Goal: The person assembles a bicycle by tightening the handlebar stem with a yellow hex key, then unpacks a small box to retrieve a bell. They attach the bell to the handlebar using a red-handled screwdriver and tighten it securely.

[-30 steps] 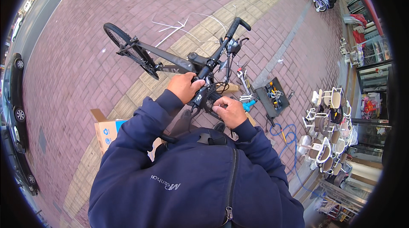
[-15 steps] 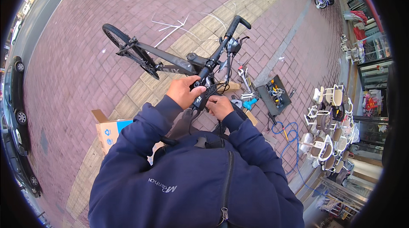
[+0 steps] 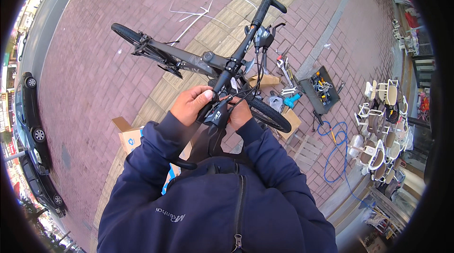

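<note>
A dark grey bicycle [image 3: 194, 61] stands in front of me, its black handlebar [image 3: 245, 46] running from upper right down toward my body. My left hand [image 3: 191, 104] is closed round the near half of the bar, thumb on top, beside the black shifter and brake lever unit [image 3: 219, 113]. Just right of that unit is my right hand [image 3: 240, 112], its fingers curled under the black cables [image 3: 249, 93]. Its fingertips are hidden behind the unit and cables, so what they pinch does not show. The front wheel [image 3: 272, 116] points off to the right.
Right of the bicycle lie wrenches [image 3: 285, 71], a turquoise tool [image 3: 292, 100], cardboard pieces [image 3: 289, 123] and a grey toolbox [image 3: 319, 90] of tools. A blue hose [image 3: 326, 170] coils near stacked white child seats [image 3: 378, 144]. An open carton [image 3: 130, 135] stands at left; white straps [image 3: 205, 12] lie beyond.
The view has shifted, so the surroundings sit differently. More of the front wheel shows at right. My right hand has gone further behind the shifter unit; my left hand stays on the bar.
</note>
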Motion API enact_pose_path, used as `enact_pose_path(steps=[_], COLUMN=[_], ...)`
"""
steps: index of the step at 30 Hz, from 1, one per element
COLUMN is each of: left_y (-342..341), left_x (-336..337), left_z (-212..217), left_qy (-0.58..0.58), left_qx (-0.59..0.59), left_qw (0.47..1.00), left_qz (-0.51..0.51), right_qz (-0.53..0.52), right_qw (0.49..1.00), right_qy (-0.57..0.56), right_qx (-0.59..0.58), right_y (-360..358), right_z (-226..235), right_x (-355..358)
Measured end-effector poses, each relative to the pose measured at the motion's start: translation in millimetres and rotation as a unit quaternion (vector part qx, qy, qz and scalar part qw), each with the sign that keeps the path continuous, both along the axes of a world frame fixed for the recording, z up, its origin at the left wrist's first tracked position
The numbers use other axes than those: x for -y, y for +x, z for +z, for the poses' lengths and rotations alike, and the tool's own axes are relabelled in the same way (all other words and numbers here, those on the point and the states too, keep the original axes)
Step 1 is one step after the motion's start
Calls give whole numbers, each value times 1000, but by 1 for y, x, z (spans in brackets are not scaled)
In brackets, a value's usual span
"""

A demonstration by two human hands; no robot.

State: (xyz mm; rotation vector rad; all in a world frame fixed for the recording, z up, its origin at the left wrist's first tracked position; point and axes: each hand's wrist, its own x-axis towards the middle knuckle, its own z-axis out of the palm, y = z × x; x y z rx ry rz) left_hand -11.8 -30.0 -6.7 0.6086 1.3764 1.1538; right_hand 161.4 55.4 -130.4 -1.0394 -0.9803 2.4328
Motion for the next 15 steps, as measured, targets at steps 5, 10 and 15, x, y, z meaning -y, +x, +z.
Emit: enact_pose_path(steps=[5, 10, 15], left_y=[-1, 2, 11], left_x=[-1, -1, 1], left_z=[1, 11, 19], left_qy=[-6, 8, 30], left_qx=[-33, -72, -87], left_qw=[999, 997, 996], left_qz=[-10, -13, 9], right_qz=[10, 49, 55], right_qw=[996, 994, 976], right_qy=[-1, -24, -149], right_qx=[-88, -95, -147], right_y=[2, -2, -4], right_z=[4, 10, 6], right_x=[-7, -18, -17])
